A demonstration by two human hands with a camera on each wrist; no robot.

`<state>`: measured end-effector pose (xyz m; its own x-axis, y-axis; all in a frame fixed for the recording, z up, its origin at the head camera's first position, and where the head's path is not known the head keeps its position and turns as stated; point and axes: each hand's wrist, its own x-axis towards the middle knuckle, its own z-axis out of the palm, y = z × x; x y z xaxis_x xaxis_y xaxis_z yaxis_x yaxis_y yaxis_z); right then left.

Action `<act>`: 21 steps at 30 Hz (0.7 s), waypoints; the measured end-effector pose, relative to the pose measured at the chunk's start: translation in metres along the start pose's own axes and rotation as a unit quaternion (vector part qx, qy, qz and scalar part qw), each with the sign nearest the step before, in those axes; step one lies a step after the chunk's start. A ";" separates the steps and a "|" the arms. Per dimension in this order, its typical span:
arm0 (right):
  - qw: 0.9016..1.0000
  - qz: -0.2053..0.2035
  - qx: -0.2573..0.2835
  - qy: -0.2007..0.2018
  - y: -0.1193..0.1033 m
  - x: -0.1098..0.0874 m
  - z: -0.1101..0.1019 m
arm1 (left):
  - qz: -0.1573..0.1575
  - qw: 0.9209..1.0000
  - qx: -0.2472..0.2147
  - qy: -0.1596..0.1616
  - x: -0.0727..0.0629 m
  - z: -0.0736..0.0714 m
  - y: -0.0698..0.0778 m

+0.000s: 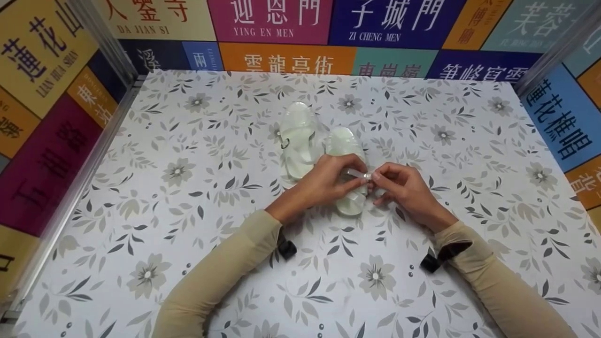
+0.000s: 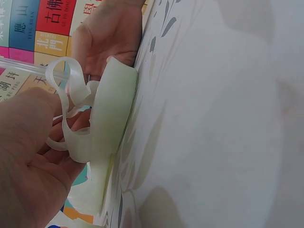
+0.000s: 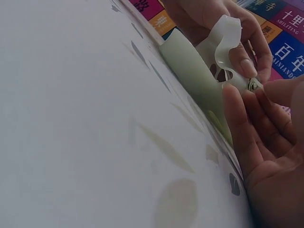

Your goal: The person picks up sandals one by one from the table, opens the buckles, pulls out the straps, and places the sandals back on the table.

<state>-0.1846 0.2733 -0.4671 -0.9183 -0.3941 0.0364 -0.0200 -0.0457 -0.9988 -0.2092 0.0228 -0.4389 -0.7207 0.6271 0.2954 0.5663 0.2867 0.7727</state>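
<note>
Two pale green, glossy sandals stand on the table, the left sandal (image 1: 297,117) a little farther back than the right sandal (image 1: 344,140). Over the right one, my left hand (image 1: 328,179) pinches its thin strap (image 1: 355,173) between thumb and fingers. From the other side my right hand (image 1: 404,188) pinches a small metal buckle (image 3: 254,85) at the strap's end. The fingertips of both hands nearly meet there. In the left wrist view, a loop of strap (image 2: 73,80) rises above the sandal's heel (image 2: 115,90). My hands cover the middle of this sandal.
The table (image 1: 225,281) has a white cover with grey flowers and leaves. Colourful panels with Chinese lettering (image 1: 281,23) stand behind it and along both sides. A black wrist-camera mount (image 1: 286,247) hangs below the left sleeve, another (image 1: 430,263) by the right.
</note>
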 end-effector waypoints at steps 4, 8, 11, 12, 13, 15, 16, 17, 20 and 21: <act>1.000 -0.002 -0.023 -0.001 -0.001 0.000 0.000 | 0.003 1.000 0.003 0.000 0.000 0.001 0.000; 1.000 0.002 -0.008 0.003 -0.002 -0.001 0.001 | -0.003 1.000 0.004 -0.006 0.000 0.000 0.001; 1.000 0.002 0.023 0.004 -0.003 -0.001 0.002 | -0.005 1.000 0.008 -0.008 0.001 -0.001 0.001; 1.000 0.002 0.031 0.003 -0.003 -0.001 0.002 | -0.004 1.000 0.010 -0.007 0.001 -0.001 0.001; 0.999 0.001 0.035 0.002 -0.003 -0.002 0.002 | -0.003 1.000 0.012 -0.006 0.001 -0.001 0.001; 1.000 -0.002 0.031 0.000 -0.003 -0.002 0.002 | 0.001 1.000 0.014 -0.002 0.001 -0.001 0.000; 1.000 -0.002 0.027 -0.003 -0.002 -0.002 0.002 | 0.003 1.000 0.015 -0.001 0.001 -0.001 0.000; 1.000 -0.003 0.023 -0.005 -0.002 -0.002 0.002 | 0.004 1.000 0.016 0.000 0.001 0.000 0.000; 1.000 -0.004 0.013 -0.014 -0.001 -0.002 0.001 | 0.007 1.000 0.014 -0.001 0.001 0.000 -0.001; 1.000 -0.005 0.011 -0.016 0.000 -0.002 0.001 | 0.007 1.000 0.013 -0.001 0.001 -0.001 -0.001</act>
<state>-0.1825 0.2729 -0.4669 -0.9051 -0.4225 0.0470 -0.0196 -0.0689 -0.9974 -0.2103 0.0226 -0.4390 -0.7118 0.6329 0.3047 0.5866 0.2969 0.7535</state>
